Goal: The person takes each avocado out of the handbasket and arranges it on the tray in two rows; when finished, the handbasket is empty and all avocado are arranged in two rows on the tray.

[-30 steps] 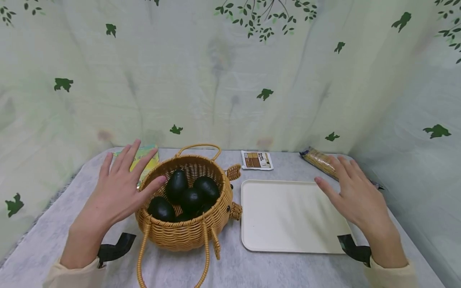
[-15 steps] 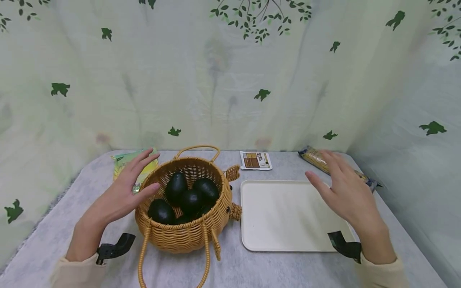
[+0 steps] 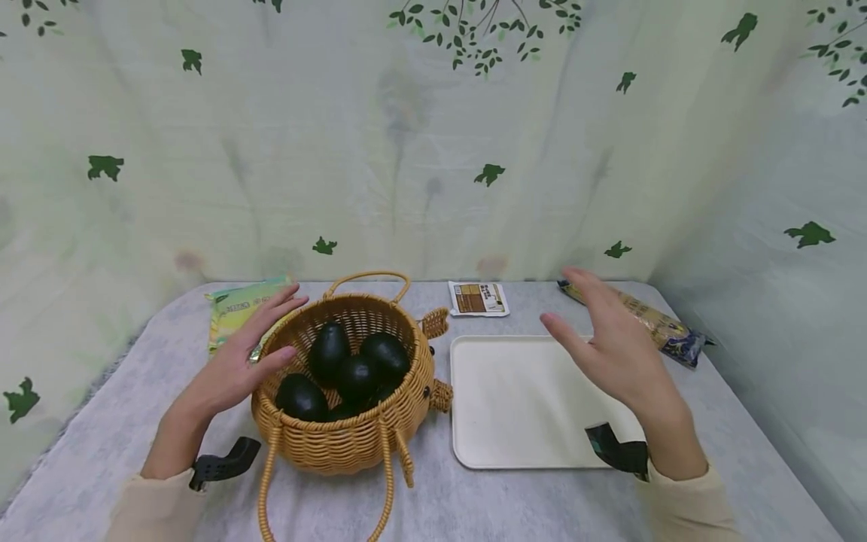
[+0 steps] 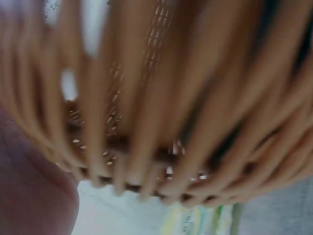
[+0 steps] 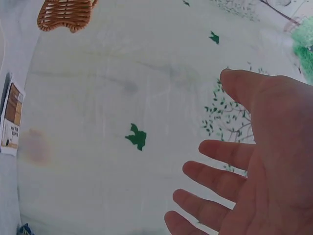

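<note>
A round wicker basket [image 3: 339, 444] with loop handles stands left of centre, holding several dark avocados [image 3: 330, 352]. My left hand [image 3: 226, 373] is at its left rim, fingers extended and thumb reaching over the edge. In the left wrist view the basket weave [image 4: 146, 122] fills most of the picture, with part of the palm [image 4: 36, 196] at lower left. My right hand [image 3: 626, 361] hovers over the right part of a white rectangular tray [image 3: 528, 406], holding nothing. Its fingers are spread and relaxed in the right wrist view, thumb apart.
A yellow-green packet [image 3: 233, 312] lies behind the left hand. At the back edge is a small white packet [image 3: 478, 299] with a brown label. A long golden packet [image 3: 660, 327] lies behind the right hand. A leaf-patterned curtain [image 3: 433, 150] encloses the table.
The right hand has moved left, further over the tray. My left hand has turned more edge-on and come in closer to the basket's rim. Basket, tray and packets stay put.
</note>
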Available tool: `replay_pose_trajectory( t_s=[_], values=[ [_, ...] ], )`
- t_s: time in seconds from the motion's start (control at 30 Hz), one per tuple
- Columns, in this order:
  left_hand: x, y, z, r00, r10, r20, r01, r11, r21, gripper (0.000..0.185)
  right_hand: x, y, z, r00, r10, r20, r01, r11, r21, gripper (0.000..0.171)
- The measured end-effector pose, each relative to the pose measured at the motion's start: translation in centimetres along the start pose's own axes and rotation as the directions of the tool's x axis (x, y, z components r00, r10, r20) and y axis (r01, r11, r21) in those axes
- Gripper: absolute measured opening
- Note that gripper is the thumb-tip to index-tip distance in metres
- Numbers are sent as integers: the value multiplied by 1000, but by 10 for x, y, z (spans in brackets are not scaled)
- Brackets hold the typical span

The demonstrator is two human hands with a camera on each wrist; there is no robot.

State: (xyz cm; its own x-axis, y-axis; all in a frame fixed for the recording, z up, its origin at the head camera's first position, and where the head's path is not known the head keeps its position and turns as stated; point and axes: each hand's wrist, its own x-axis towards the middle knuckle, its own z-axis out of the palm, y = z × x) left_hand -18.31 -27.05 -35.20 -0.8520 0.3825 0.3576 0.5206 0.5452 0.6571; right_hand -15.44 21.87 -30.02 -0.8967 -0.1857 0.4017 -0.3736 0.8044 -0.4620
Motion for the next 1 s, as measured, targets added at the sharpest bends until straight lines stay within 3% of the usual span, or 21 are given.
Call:
replay_pose_trajectory(
  t_s=[0.37, 0.7, 0.87, 1.0],
  values=[
    [6, -18, 12, 1000, -18, 17, 20, 991, -132, 66, 21, -25, 29, 994, -104, -13, 105, 992, 77, 68],
    [4, -35, 16, 1000, 31, -6, -31, 973, -229, 55, 35, -57, 59, 980, -198, 11, 191, 956, 222, 65],
    [0, -40, 20, 1000, 17, -13, -20, 947, -321, 54, 36, -68, 73, 975, -218, 54, 195, 942, 274, 64],
    [-2, -42, 23, 999, 35, -30, -44, 909, -414, 54, 39, -76, 83, 965, -252, 70, 217, 921, 324, 63]
  ],
)
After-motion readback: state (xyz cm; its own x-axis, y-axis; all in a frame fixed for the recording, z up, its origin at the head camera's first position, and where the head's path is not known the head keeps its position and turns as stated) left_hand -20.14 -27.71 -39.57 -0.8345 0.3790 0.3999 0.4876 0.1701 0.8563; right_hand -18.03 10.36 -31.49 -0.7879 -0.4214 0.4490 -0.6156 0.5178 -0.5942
